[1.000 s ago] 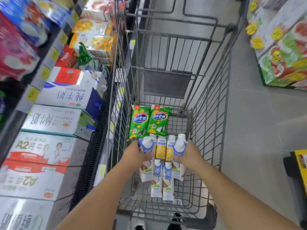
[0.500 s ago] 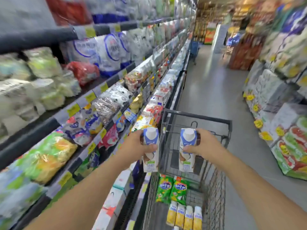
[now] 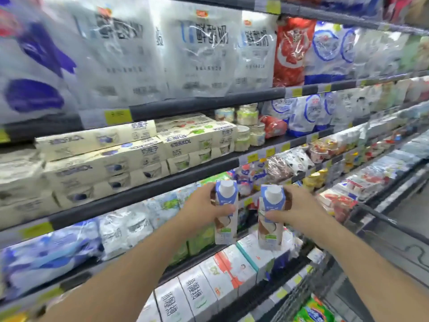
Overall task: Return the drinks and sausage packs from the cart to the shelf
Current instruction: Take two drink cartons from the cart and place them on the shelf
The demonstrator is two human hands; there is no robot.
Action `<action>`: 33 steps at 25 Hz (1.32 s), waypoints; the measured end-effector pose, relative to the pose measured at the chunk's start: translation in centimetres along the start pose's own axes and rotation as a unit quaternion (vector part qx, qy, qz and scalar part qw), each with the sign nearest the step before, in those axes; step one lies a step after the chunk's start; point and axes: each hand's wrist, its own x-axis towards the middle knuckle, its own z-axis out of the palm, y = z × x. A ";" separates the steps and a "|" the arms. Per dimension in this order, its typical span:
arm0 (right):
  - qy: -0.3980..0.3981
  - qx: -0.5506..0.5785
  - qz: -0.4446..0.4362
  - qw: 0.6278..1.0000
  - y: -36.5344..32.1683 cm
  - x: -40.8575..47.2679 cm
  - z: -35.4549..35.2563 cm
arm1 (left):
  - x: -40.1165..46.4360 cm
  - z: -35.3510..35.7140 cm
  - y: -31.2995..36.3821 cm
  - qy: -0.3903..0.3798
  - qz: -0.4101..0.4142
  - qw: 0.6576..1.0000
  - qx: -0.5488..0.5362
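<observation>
My left hand [image 3: 204, 206] grips a blue-and-white drink carton [image 3: 226, 219] with a white cap, held upright in front of the shelf [image 3: 144, 189]. A second carton of the same kind [image 3: 270, 223] stands upright in my right hand [image 3: 299, 209], a hand's width to the right. Both cartons hover at the height of the third shelf level, in front of bagged dairy goods. At the bottom right the green sausage pack [image 3: 313, 311] shows inside the wire cart [image 3: 329, 270].
Shelves of milk bags, yoghurt multipacks [image 3: 120, 156] and jars fill the left and centre. White milk cases [image 3: 209, 282] line the lowest level beneath my hands. The cart's dark handle bar [image 3: 380, 219] crosses at the right, with aisle floor beyond it.
My view has swung left from the aisle to face the shelf. Both hands, each still holding a carton, have moved from above the cart toward the shelf front.
</observation>
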 end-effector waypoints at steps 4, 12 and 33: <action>-0.071 -0.005 -0.075 0.995 -7.1 0.9 7.7 | -7.9 -9.3 -2.2 0.111 -0.035 0.993 0.011; -0.247 0.028 -0.202 0.947 -27.5 -3.4 28.6 | -27.0 -30.4 -6.8 0.295 -0.083 0.952 0.023; -0.209 0.000 -0.255 0.944 -53.0 -1.8 57.1 | -33.5 -60.6 -15.1 0.448 -0.106 0.887 0.022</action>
